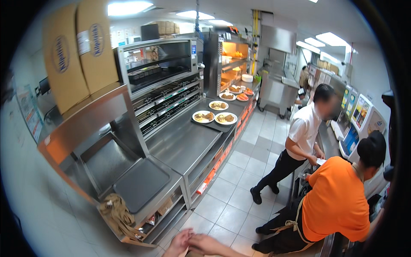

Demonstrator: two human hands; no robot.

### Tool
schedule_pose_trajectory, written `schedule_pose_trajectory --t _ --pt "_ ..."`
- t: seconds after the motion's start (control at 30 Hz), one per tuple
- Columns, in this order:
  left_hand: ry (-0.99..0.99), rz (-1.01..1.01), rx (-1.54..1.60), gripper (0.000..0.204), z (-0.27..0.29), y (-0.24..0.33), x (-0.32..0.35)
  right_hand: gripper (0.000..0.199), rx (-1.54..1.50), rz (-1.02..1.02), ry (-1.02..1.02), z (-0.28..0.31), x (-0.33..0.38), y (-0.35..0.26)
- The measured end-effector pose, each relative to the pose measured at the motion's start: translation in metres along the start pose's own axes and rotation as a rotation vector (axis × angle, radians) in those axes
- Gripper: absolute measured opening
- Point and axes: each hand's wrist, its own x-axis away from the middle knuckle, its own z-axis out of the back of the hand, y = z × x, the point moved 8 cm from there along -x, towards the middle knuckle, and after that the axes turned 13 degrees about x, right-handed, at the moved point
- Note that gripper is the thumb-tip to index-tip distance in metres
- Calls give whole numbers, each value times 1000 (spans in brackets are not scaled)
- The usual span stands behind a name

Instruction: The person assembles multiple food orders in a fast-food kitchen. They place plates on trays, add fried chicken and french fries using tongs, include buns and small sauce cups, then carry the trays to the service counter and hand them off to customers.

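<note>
1 wide fisheye view from my head, facing forward and down over my fingers, these near its lower edge, steel counter beyond them leftward, tiled floor ahead

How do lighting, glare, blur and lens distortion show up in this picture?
Head view: a ceiling light glares white, the heated cabinet glows orange; head view: dark fisheye edges curve around, cardboard boxes lean; head view: the white-shirted person has a blurred face.
</note>
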Motion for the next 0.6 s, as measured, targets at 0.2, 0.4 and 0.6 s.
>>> schedule_pose_trajectory --t 0.2,0.4,0.6 --pt "-219 -152 -147 29 -186 161 -132 33 -422 -406 371 156 -12 125" --pt "-184 -186 -285 21 -286 185 -326 32 -429 -748 348 170 21 322" --pt "-150 -15 -457 23 -404 170 -525 28 -462 -876 470 286 19 567"
